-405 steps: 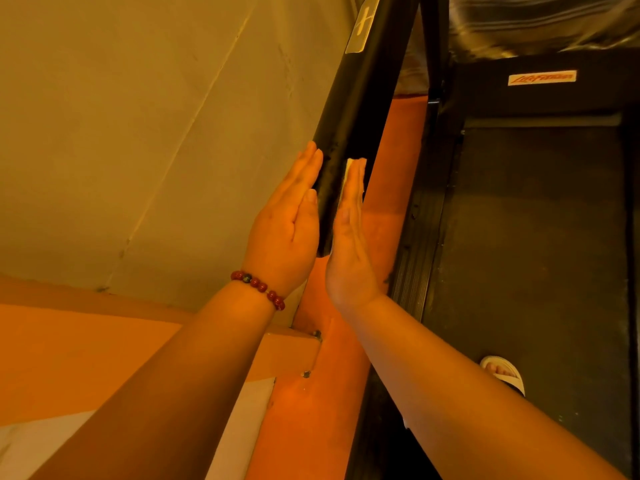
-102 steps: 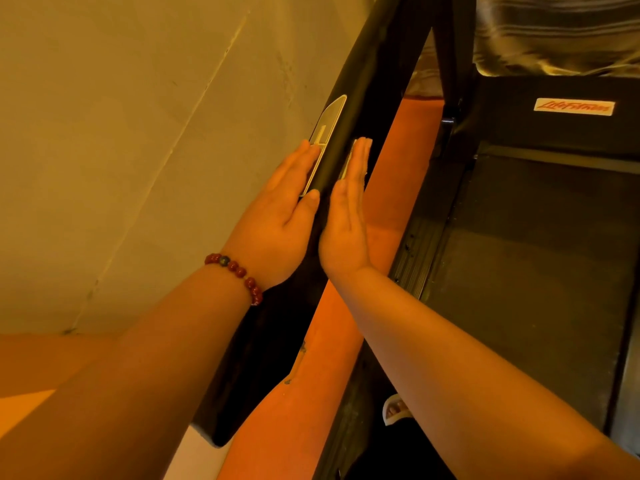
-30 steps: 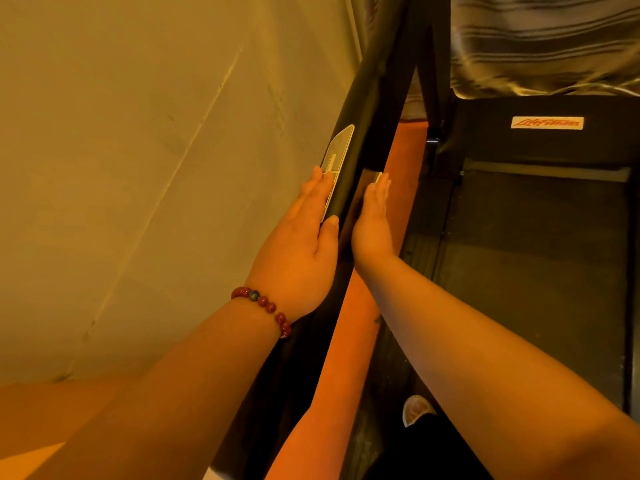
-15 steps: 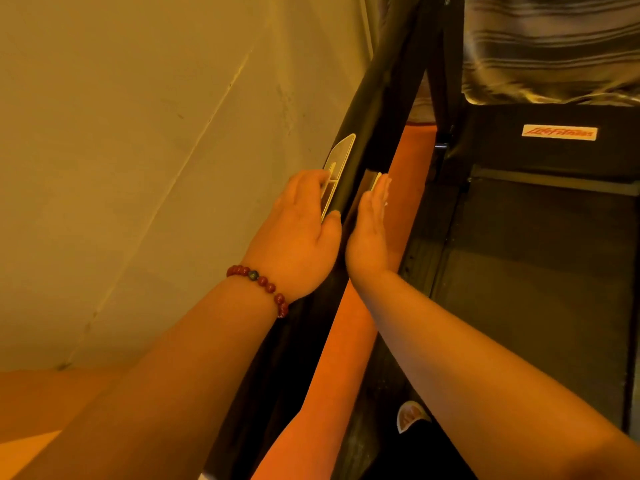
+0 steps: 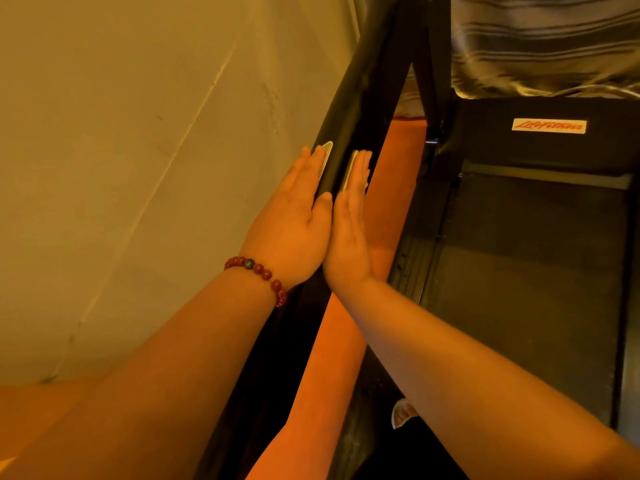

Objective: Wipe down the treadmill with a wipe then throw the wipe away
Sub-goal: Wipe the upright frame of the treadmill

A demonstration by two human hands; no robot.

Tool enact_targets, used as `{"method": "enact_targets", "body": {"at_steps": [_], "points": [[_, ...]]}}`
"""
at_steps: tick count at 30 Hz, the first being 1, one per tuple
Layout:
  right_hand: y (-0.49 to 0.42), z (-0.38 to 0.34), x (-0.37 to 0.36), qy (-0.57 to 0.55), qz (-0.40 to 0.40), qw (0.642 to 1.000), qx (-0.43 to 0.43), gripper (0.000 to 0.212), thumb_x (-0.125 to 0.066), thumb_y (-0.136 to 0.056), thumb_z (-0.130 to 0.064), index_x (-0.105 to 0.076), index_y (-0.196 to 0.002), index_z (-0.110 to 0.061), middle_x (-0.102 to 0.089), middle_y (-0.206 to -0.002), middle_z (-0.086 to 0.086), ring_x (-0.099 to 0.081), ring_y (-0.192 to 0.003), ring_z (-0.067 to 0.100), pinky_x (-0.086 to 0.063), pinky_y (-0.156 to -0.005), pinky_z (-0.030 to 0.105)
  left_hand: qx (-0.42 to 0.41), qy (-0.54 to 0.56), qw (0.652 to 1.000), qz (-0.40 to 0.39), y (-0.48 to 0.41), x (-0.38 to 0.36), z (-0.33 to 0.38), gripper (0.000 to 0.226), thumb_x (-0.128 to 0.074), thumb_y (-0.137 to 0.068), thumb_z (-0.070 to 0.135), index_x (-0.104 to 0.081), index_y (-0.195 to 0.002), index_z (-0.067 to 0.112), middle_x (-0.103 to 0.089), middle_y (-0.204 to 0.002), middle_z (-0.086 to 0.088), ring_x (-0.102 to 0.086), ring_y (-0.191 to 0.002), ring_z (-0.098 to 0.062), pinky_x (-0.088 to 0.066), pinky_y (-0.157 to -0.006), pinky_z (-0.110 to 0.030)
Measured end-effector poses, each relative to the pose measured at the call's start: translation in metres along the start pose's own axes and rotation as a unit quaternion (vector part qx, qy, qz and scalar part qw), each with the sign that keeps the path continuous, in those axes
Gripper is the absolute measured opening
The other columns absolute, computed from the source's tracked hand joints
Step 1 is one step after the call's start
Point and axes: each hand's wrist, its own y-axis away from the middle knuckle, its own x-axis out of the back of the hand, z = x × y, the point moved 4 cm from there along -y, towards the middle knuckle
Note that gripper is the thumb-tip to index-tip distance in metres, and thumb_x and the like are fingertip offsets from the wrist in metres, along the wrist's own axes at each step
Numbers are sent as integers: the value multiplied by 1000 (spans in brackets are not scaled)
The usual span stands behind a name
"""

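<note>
Black and slanted, the treadmill's metal upright post (image 5: pixel 360 91) sat between my flat, straight-fingered hands: the left hand (image 5: pixel 294 223) steadied its wall side and the right hand (image 5: pixel 349 233) pressed a thin pale wipe (image 5: pixel 349 171) onto its inner face. Mid-wipe, I judged; next, an even-pressured slide along the post.

Red bead bracelet (image 5: pixel 266 274) with one dark bead, on the wrist of the left hand (image 5: pixel 294 220). Forearms bare. White sandal (image 5: pixel 398 415) on one foot.
</note>
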Motion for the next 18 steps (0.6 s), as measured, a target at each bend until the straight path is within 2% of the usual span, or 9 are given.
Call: {"method": "enact_targets", "body": {"at_steps": [3,7,9,11,13,15,18], "points": [[16,8,-1,-5,-23,1000,5,54,-16,-98,-46,3,-146,-30,9,-162,-2,11,-148,7,5,-122,42,8,15,1000,-2,0,1,-1,54,-33,-104,21,-12,-153,30,-7,-161,11,-8,-144,1,-7,-103,-5],[-24,-5,7,18,10,1000,21,57,-16,-100,-38,1,-151,-17,7,-162,6,11,-149,13,5,-121,44,11,21,1000,-4,0,1,-2,55,-35,-104,20,-13,-153,28,-9,-161,10,-9,-143,1,-6,-99,2],[-36,-8,10,30,10,999,40,58,-16,-101,-35,1,-152,-14,7,-162,9,11,-149,16,5,-121,44,13,28,1000,-4,-1,1,-3,55,-36,-103,19,-15,-153,28,-10,-161,10,-9,-144,1,-6,-101,1],[-29,-6,9,36,-8,998,58,54,-17,-102,-35,2,-150,-18,7,-162,10,10,-149,18,4,-121,46,12,34,999,-3,-1,1,-3,55,-37,-103,18,-16,-154,27,-10,-161,10,-10,-144,0,-7,-103,-1],[-11,1,6,31,-26,997,73,50,-17,-104,-41,1,-147,-23,7,-162,11,9,-149,19,4,-121,46,9,35,999,0,-1,0,-3,55,-36,-103,18,-16,-154,27,-11,-161,11,-10,-144,0,-8,-104,-3],[-2,5,4,28,-29,996,77,54,-16,-102,-51,0,-147,-25,6,-162,10,9,-149,20,4,-121,46,6,36,999,1,0,1,-3,55,-36,-103,18,-16,-154,27,-11,-161,11,-10,-144,1,-7,-102,1],[-22,-3,8,31,-21,996,84,60,-15,-99,-56,-3,-148,-22,6,-162,11,9,-149,21,3,-121,50,3,40,999,5,0,1,-4,54,-37,-103,18,-17,-152,28,-13,-160,10,-12,-144,0,-7,-99,4]]}}
